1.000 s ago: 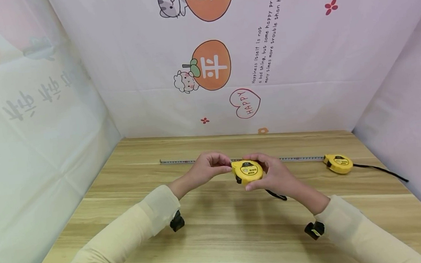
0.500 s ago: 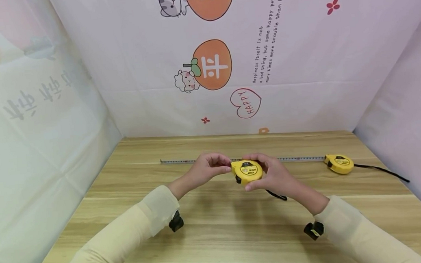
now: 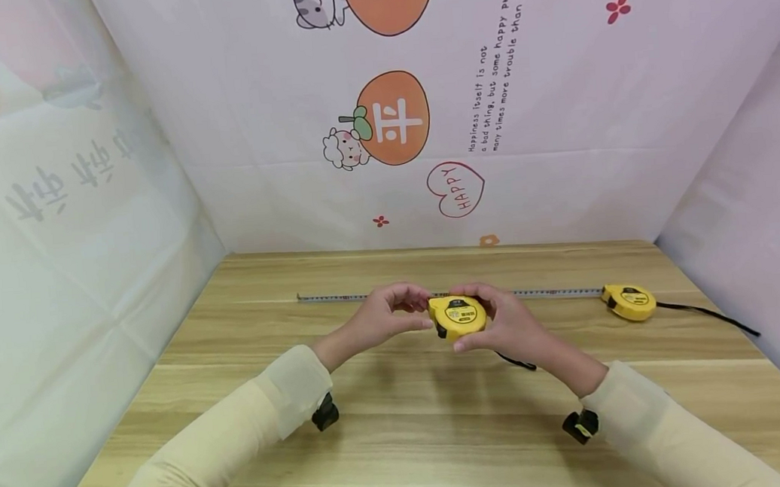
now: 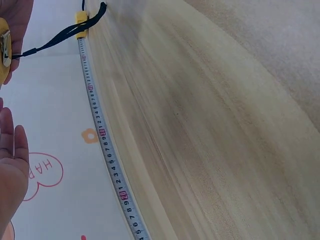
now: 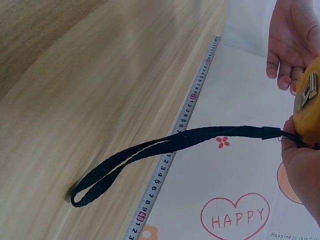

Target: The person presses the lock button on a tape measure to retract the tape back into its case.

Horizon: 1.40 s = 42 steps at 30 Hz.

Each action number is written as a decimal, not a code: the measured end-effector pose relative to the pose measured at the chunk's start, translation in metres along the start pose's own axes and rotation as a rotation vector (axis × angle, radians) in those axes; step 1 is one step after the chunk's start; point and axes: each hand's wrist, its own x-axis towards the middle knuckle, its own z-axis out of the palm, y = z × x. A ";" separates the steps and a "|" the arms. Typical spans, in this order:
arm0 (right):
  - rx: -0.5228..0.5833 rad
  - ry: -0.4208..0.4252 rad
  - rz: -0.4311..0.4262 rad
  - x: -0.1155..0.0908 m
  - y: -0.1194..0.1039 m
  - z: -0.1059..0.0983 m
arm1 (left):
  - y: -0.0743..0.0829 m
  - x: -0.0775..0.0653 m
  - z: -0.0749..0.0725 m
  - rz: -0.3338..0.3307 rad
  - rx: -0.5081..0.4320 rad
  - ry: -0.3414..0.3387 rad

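Above the table, my right hand [image 3: 507, 322] grips a yellow tape measure [image 3: 461, 316] between thumb and fingers. Its black strap [image 5: 165, 142] hangs down in the right wrist view as a loop. My left hand [image 3: 391, 315] is at the case's left end, thumb and forefinger spread apart with their tips right at its edge. In the right wrist view the other left fingers [image 5: 287, 70] are loosely extended. A second yellow tape measure [image 3: 629, 302] lies on the table at the right, its blade [image 3: 559, 293] pulled out leftward behind my hands.
The wood-grain table [image 3: 405, 454] spans the front. White printed sheets stand as a back wall [image 3: 549, 187] and at both sides. The second tape's black strap [image 3: 707, 314] trails toward the right edge. Small black devices [image 3: 325, 412] hang under both wrists.
The left thumb has dropped away from the forefinger at the tape measure's end. The held tape measure and right hand stay nearly in place; its strap has shifted slightly right.
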 end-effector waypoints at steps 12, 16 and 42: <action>-0.006 0.001 0.002 0.002 0.007 0.008 | -0.002 -0.004 0.001 -0.020 0.088 -0.031; -0.013 0.004 0.007 0.004 0.011 0.011 | -0.006 -0.004 0.002 -0.013 0.111 -0.038; -0.018 -0.016 0.050 0.000 0.028 0.029 | -0.024 -0.012 0.005 -0.003 0.216 -0.098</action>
